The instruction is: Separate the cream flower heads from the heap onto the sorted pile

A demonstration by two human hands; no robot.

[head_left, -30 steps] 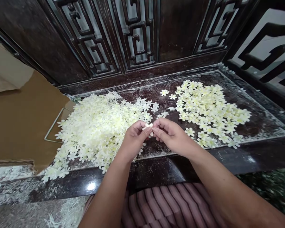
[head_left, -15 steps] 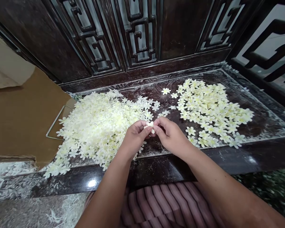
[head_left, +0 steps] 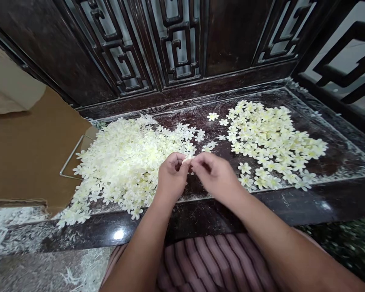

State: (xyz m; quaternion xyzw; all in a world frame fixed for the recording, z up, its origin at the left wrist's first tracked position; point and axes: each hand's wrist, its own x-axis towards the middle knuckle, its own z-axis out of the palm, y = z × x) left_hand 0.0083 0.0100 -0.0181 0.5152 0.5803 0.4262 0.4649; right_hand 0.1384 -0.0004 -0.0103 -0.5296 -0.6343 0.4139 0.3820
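Note:
Between my fingertips is a small white flower [head_left: 188,158], mostly covered by the fingers. My left hand [head_left: 174,172] pinches it between thumb and forefinger. From the other side my right hand [head_left: 213,170] closes thumb and forefinger on the flower's edge. Just left of my hands lies a large heap of pale yellow-white flowers [head_left: 124,162], some facing different ways. On the right a smaller, flatter pile of similar flowers [head_left: 267,142] spreads out, mostly with their faces up.
The flowers lie on a dark carved wooden bench [head_left: 182,111] dusted with white scraps. A lattice backrest [head_left: 179,48] rises behind it, and an armrest [head_left: 346,73] stands at the right. Brown cardboard [head_left: 33,150] and a bent metal wire [head_left: 69,158] are at the left.
My hands have turned slightly around the flower, and its petals are now more hidden by my fingers. The two piles look the same.

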